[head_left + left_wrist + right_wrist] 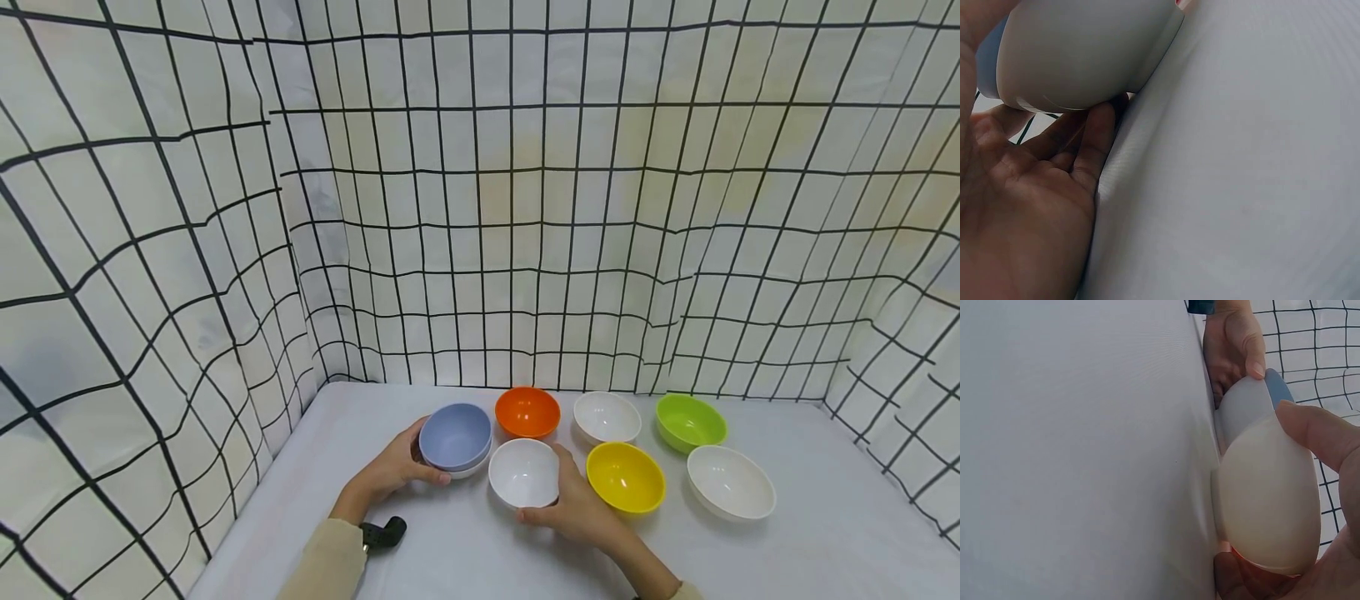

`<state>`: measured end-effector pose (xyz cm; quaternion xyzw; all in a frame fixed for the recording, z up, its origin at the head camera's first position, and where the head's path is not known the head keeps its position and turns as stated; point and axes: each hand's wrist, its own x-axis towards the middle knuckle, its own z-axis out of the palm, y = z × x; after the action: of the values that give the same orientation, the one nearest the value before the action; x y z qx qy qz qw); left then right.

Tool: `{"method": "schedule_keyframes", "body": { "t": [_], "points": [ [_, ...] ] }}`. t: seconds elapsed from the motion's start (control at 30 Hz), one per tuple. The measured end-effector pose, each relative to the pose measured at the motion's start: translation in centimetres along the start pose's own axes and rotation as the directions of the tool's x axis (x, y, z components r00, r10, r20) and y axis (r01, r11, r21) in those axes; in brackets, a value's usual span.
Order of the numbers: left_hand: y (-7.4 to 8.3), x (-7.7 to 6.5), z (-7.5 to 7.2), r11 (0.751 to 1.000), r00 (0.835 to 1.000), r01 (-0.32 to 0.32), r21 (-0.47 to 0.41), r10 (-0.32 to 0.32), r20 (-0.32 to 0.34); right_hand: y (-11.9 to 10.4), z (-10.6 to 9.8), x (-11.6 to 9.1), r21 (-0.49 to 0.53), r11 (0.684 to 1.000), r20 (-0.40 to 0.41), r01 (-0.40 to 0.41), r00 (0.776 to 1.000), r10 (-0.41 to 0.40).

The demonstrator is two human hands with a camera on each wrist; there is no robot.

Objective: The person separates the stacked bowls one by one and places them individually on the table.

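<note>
A blue bowl sits nested inside a white bowl, left of the middle of the table. My left hand grips this stack from its left side, thumb at the near side. In the left wrist view, fingers curl under the white bowl's wall, low by the cloth. Just right of the stack stands another white bowl. My right hand holds it from the right, with the thumb at its near side and other fingers round the far side.
Behind stand an orange bowl, a white bowl and a green bowl. A yellow bowl is close to my right hand, with a shallow white bowl further right. Black-gridded walls enclose the white-covered table.
</note>
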<state>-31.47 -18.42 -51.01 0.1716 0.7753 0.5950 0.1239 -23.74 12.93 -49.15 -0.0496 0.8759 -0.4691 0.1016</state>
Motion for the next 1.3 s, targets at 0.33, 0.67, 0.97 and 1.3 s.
{"method": "schedule_keyframes", "body": {
  "t": [0.33, 0.67, 0.97, 1.3],
  "points": [
    [-0.1, 0.1, 0.0, 1.000, 1.000, 0.005, -0.001, -0.005, -0.005, 0.1, 0.0, -0.2, 0.004, 1.000, -0.005, 0.024, 1.000, -0.024],
    [-0.2, 0.1, -0.1, 1.000, 1.000, 0.011, -0.010, -0.011, -0.001, -0.5, 0.2, -0.6, -0.013, 0.998, -0.059, 0.061, 0.996, -0.061],
    [-0.3, 0.2, -0.1, 1.000, 1.000, -0.004, -0.005, 0.004, 0.019, -1.2, 0.4, -0.9, -0.097, 0.992, -0.112, 0.076, 0.990, -0.087],
    [-0.1, 0.1, 0.0, 1.000, 1.000, 0.004, -0.009, -0.004, 0.006, -1.9, 0.4, -1.3, -0.199, 0.976, -0.144, 0.092, 0.982, -0.122]
  ]
}}
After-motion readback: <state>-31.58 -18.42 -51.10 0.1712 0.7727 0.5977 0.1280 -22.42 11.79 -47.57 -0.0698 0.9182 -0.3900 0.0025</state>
